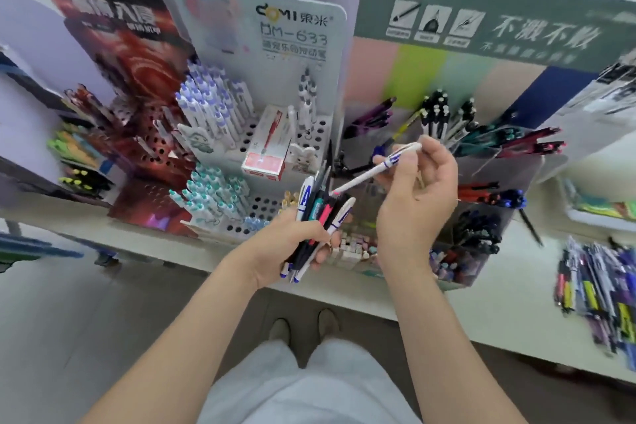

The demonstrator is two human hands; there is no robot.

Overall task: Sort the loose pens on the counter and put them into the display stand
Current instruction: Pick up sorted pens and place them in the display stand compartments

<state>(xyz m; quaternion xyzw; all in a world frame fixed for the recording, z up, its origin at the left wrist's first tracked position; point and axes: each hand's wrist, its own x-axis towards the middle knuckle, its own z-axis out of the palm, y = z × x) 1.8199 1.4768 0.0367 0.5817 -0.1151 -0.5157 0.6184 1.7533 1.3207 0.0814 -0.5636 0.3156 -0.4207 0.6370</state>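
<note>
Holds a bunch of pens [318, 210] in the left hand [289, 248], curled tight round them, tips up, just in front of the white stand with holes [320, 134]. Pinches one white pen [370, 173] with blue print in the right hand [416, 203], between thumb and fingertips, slanted, up in the air before the display stand [457, 72]. Leaves more loose pens [599, 293] in a heap on the counter [499, 313] (far off to the right, rather blurry).
</note>
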